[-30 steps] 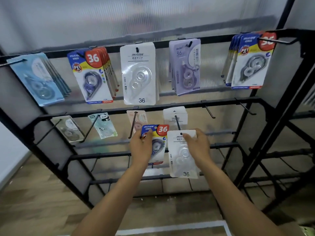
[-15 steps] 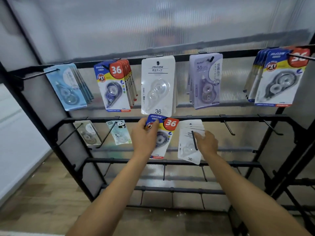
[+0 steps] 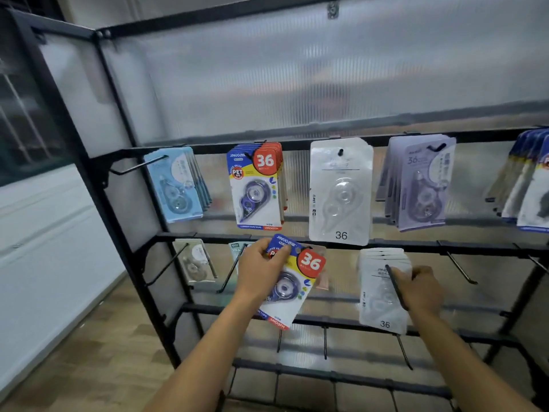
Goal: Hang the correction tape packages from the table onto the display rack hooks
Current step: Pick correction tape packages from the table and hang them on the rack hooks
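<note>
My left hand [image 3: 260, 273] grips a blue, yellow and red "36" correction tape package [image 3: 292, 285], tilted, just below the rack's second rail. My right hand [image 3: 421, 289] rests with curled fingers on the right edge of a stack of white "36" packages [image 3: 378, 295]. This stack hangs on a second-row hook [image 3: 395, 288] of the black display rack [image 3: 208, 308]. Matching blue and red packages [image 3: 255, 188] hang on the top row, above my left hand.
The top row also holds light blue packs [image 3: 175, 185], a white pack [image 3: 341, 191], lilac packs [image 3: 419, 185] and more at the right edge [image 3: 528, 185]. A grey pack [image 3: 194, 261] hangs second row left. Bare hooks [image 3: 460, 269] stick out on the right and along the lower rails.
The white package went from my right hand's free grip onto the second-row hook with the others. My left hand lifted the blue package higher. The view swung up and left.
</note>
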